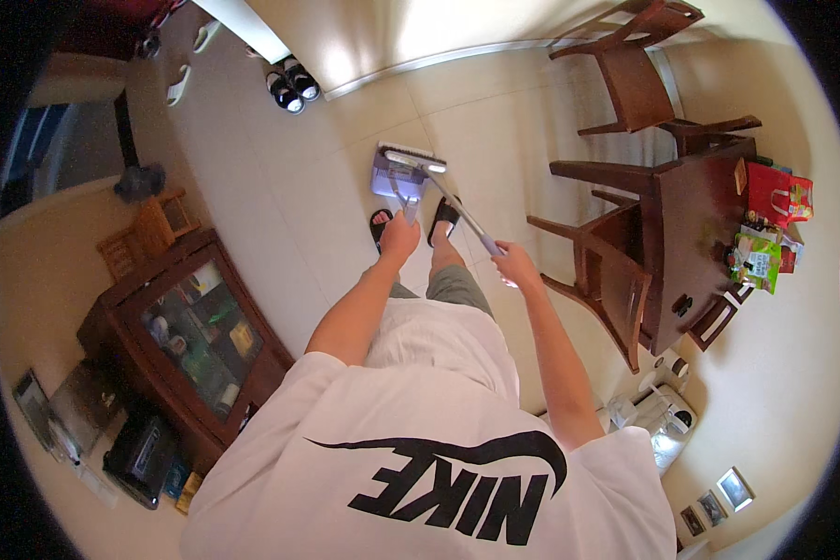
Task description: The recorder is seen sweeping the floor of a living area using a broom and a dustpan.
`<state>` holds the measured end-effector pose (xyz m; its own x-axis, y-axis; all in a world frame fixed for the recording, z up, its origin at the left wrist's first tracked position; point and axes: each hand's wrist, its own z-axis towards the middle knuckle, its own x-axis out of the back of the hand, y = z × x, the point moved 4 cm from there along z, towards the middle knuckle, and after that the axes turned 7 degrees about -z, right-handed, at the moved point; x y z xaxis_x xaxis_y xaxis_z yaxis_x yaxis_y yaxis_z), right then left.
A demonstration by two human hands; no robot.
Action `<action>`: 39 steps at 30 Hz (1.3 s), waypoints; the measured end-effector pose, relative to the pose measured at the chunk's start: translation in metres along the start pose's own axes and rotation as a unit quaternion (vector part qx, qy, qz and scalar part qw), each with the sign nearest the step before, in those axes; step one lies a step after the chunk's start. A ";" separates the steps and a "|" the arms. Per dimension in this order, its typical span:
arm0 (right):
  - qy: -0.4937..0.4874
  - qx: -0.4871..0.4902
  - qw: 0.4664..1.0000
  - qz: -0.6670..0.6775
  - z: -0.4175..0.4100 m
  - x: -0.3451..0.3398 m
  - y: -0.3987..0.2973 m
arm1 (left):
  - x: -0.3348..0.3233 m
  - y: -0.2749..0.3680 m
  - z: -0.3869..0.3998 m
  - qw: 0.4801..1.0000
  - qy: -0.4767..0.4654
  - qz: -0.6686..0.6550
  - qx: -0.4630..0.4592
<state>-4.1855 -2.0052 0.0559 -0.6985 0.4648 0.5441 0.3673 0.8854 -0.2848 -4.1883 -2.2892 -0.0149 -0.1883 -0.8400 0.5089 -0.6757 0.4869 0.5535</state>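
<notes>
My left hand [399, 239] grips the handle of a purple dustpan [399, 183], which is in front of my feet. A broom [467, 213] with a light metal stick is held in my right hand [516, 266], closed around its grey grip. The broom's head [413, 159], with dark bristles, lies across the far part of the dustpan and hides some of it. Whether the bristles touch the pan or the floor I cannot tell. Black slide sandals [444, 218] are on my feet, just behind the pan.
Tiled floor [308, 175] surrounds me. To the right stand a dark wooden table [700, 245] bearing food packages [757, 262] and wooden chairs [612, 273]. A glass-fronted cabinet [203, 336] is at left. Black shoes [294, 84] sit by the wall corner, with pale slippers [179, 85] farther left.
</notes>
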 end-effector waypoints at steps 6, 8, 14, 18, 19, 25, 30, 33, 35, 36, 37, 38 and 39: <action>0.077 -0.018 0.996 -0.031 0.000 0.053 -0.039 | 0.000 -0.004 -0.005 1.000 0.019 0.004 -0.008; 0.111 -0.008 0.992 -0.053 0.027 0.068 -0.054 | 0.001 -0.001 -0.003 1.000 0.020 0.012 -0.017; 0.139 0.048 0.984 -0.104 0.119 0.078 -0.094 | 0.001 0.000 -0.005 1.000 0.012 0.020 0.015; 0.119 0.007 0.988 -0.098 0.141 0.065 -0.109 | 0.003 0.006 -0.006 1.000 0.005 0.019 0.014; 0.067 -0.001 0.994 -0.081 0.139 0.055 -0.114 | 0.003 0.005 -0.006 1.000 0.004 0.017 0.020; 0.013 0.006 0.998 -0.054 0.124 -0.041 -0.056 | 0.000 0.018 -0.002 1.000 0.009 0.003 0.004; 0.031 0.045 0.988 -0.147 0.012 -0.051 -0.087 | 0.004 0.003 -0.003 1.000 0.008 0.007 0.022; 0.010 -0.031 0.997 -0.069 -0.004 -0.052 -0.071 | 0.002 0.007 -0.003 1.000 0.009 0.012 0.015; 0.057 0.015 0.998 0.018 -0.012 -0.038 -0.061 | 0.002 0.006 -0.004 1.000 0.016 0.017 0.009; 0.059 0.013 0.998 0.018 -0.011 -0.037 -0.050 | 0.001 0.006 -0.003 1.000 0.017 0.018 0.004; 0.078 -0.005 0.996 0.036 -0.006 -0.040 -0.035 | 0.000 0.006 -0.002 1.000 0.018 0.019 -0.001; 0.097 -0.024 0.994 0.053 -0.001 -0.042 -0.020 | 0.000 0.004 0.000 1.000 0.017 0.020 -0.002; 0.094 -0.024 0.994 0.054 -0.002 -0.039 -0.017 | -0.001 0.001 -0.001 0.999 0.022 0.018 -0.014</action>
<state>-4.1632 -2.0387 0.0406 -0.5277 0.5441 0.6522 0.4656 0.8275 -0.3137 -4.1884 -2.2880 -0.0139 -0.1804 -0.8109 0.5566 -0.6481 0.5237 0.5529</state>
